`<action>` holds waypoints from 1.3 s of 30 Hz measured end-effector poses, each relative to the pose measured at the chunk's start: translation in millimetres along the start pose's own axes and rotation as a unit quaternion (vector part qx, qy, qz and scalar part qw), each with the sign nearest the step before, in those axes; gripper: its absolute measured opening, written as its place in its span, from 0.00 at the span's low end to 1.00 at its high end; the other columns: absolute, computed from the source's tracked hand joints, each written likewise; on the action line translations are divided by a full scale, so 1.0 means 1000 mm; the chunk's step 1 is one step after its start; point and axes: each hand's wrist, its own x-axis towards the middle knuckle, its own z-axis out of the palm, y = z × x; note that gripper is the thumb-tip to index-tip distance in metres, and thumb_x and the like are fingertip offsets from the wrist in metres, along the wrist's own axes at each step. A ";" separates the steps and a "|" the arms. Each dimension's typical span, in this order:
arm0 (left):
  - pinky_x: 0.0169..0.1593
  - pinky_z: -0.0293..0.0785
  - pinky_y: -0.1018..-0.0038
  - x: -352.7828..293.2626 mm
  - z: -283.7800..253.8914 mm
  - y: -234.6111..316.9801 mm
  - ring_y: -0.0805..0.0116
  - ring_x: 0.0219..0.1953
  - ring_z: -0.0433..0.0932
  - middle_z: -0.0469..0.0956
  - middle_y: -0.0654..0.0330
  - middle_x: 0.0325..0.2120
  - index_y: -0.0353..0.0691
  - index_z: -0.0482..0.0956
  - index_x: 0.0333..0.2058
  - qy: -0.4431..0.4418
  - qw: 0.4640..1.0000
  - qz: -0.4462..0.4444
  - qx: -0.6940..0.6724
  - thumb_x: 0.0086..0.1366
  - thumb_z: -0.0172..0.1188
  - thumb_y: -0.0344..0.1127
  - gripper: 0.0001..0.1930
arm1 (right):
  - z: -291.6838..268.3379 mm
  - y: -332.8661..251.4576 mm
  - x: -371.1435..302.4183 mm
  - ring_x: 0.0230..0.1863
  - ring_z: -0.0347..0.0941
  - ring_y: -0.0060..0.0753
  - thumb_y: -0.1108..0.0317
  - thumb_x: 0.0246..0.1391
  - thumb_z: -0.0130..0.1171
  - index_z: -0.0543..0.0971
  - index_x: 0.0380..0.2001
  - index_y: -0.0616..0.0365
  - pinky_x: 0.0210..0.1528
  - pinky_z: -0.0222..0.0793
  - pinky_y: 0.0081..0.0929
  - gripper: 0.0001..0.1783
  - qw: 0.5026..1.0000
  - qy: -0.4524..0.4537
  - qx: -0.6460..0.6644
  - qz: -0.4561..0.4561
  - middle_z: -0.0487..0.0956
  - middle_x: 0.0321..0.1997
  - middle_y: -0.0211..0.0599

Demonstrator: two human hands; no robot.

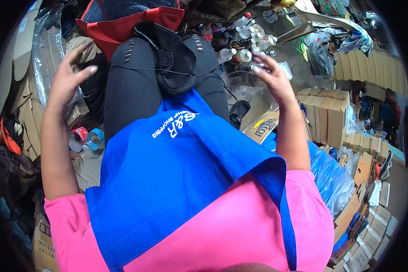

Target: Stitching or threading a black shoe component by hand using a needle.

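A black shoe upper (pixel 171 63) rests between my knees, its thick stitched edge toward me. Thin black cord runs out from it to both sides, across my thighs. My left hand (pixel 71 75) is raised to the left of my knee, thumb and fingers apart, with nothing seen in it. On the other side my right hand (pixel 276 78) is also lifted, its fingers spread and nothing visible between them. Across my lap lies a blue cloth (pixel 167 167) with white lettering. Whether the cord's ends reach either hand cannot be made out.
A red bag (pixel 122 34) with a dark lining stands beyond my knees. Several plastic bottles (pixel 244 55) lie ahead of my right hand. Stacked flat cardboard (pixel 324 113) and blue plastic wrap (pixel 328 179) fill the right side. More bottles (pixel 95 139) sit by my left thigh.
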 end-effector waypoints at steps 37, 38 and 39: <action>0.32 0.72 0.67 0.053 0.130 0.054 0.63 0.21 0.71 0.73 0.58 0.23 0.33 0.73 0.33 -0.067 0.976 -0.205 -0.039 0.52 0.66 0.51 0.25 | 0.077 -0.007 -0.029 0.26 0.70 0.34 0.51 0.47 0.65 0.73 0.26 0.58 0.31 0.65 0.33 0.20 0.972 -0.192 -0.131 -0.017 0.73 0.21 0.40; 0.27 0.71 0.68 0.053 0.133 0.049 0.67 0.15 0.69 0.74 0.62 0.15 0.33 0.77 0.28 -0.085 0.968 -0.219 -0.082 0.53 0.62 0.45 0.17 | 0.079 -0.004 -0.031 0.26 0.63 0.23 0.56 0.49 0.65 0.70 0.22 0.58 0.28 0.60 0.26 0.19 0.980 -0.181 -0.083 -0.015 0.68 0.21 0.30; 0.27 0.71 0.68 0.056 0.130 0.044 0.67 0.15 0.69 0.74 0.62 0.15 0.33 0.77 0.28 -0.082 0.969 -0.221 -0.078 0.53 0.62 0.45 0.17 | 0.080 -0.001 -0.033 0.26 0.55 0.12 0.60 0.51 0.65 0.66 0.19 0.58 0.25 0.54 0.20 0.20 0.985 -0.171 -0.033 -0.012 0.63 0.20 0.20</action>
